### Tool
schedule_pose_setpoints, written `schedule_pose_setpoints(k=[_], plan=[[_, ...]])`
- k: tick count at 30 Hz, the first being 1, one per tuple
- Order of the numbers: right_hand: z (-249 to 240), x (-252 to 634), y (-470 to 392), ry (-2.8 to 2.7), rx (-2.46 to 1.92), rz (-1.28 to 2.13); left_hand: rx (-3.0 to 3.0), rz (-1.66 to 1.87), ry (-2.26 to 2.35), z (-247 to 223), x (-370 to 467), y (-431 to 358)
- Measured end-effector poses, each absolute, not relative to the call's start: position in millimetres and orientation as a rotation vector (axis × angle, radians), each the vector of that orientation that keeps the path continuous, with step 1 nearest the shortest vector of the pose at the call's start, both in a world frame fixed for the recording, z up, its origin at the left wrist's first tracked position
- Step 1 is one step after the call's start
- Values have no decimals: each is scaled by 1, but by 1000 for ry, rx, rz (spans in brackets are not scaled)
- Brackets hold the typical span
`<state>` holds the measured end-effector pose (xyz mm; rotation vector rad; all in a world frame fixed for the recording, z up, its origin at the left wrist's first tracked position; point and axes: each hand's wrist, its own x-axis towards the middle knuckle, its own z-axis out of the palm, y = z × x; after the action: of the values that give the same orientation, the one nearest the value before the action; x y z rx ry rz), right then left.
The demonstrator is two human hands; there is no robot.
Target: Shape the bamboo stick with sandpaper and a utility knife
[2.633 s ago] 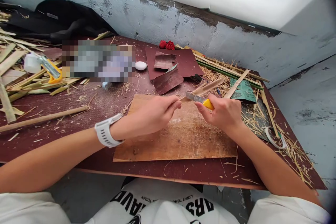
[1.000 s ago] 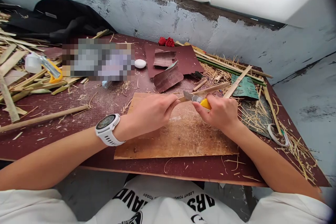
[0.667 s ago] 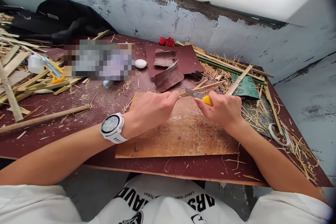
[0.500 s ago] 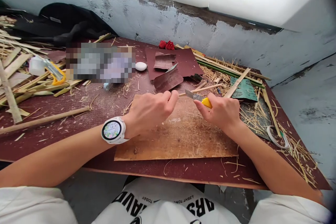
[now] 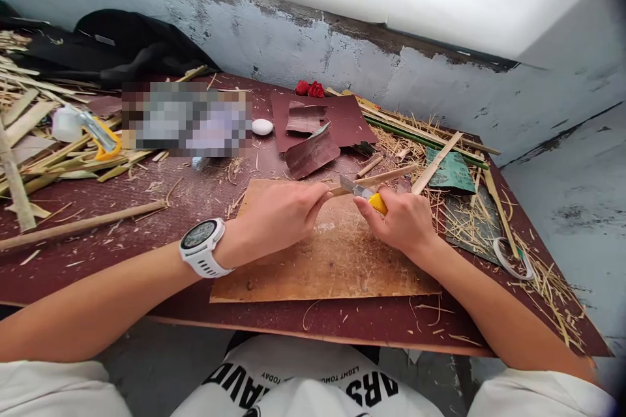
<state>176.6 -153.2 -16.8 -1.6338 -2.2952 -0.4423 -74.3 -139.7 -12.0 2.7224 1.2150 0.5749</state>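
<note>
My left hand (image 5: 288,210), with a white watch on its wrist, is closed on one end of a thin bamboo strip (image 5: 391,174). The strip points right, past the knife. In my right hand (image 5: 403,216) is a utility knife (image 5: 377,202) with a yellow handle; its bare blade points left and lies against the strip near my left fingers. Both hands are above a worn wooden board (image 5: 332,277) dusted with shavings. Part of the strip is hidden behind the blade and my left fingers.
On the dark red table (image 5: 205,300) lie sandpaper pieces (image 5: 313,153), a white egg-shaped object (image 5: 263,127) and green sandpaper (image 5: 452,169). A tape roll (image 5: 512,260) is at right. Bamboo strips (image 5: 29,124) and a yellow-handled tool (image 5: 105,143) lie left. A pale wall stands behind.
My left hand has rotated, turning the watch face away, and more of the bamboo strip shows at a steeper tilt. The right hand with the knife has shifted slightly left and down.
</note>
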Motion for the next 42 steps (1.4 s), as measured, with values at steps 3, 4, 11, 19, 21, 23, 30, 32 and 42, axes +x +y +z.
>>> schedule_pose_setpoints(k=[3,4,11,19,21,23,30,32,42], plan=[[-17,175,-156,-2303,-1624,-425,2726,607,1188,-13,-73,-141],[-17,175,-157,-2302,-1623,-422,2721,620,1181,-13,-73,-141],[-16,180,-150,-2272,-1604,-552,2631,701,1176,-14,-72,-140],[-14,194,-139,-2314,-1583,-805,2374,611,1171,-3,-73,-136],[-14,196,-137,-2327,-1584,-821,2469,585,1256,-1,-73,-134],[-14,198,-135,-2335,-1579,-832,2424,555,1220,0,-73,-133],[-13,201,-132,-2341,-1606,-772,2477,541,1321,2,-73,-131],[-13,201,-132,-2341,-1593,-775,2359,499,1221,3,-73,-131],[-14,204,-130,-2339,-1654,-722,2250,509,1182,4,-71,-128]])
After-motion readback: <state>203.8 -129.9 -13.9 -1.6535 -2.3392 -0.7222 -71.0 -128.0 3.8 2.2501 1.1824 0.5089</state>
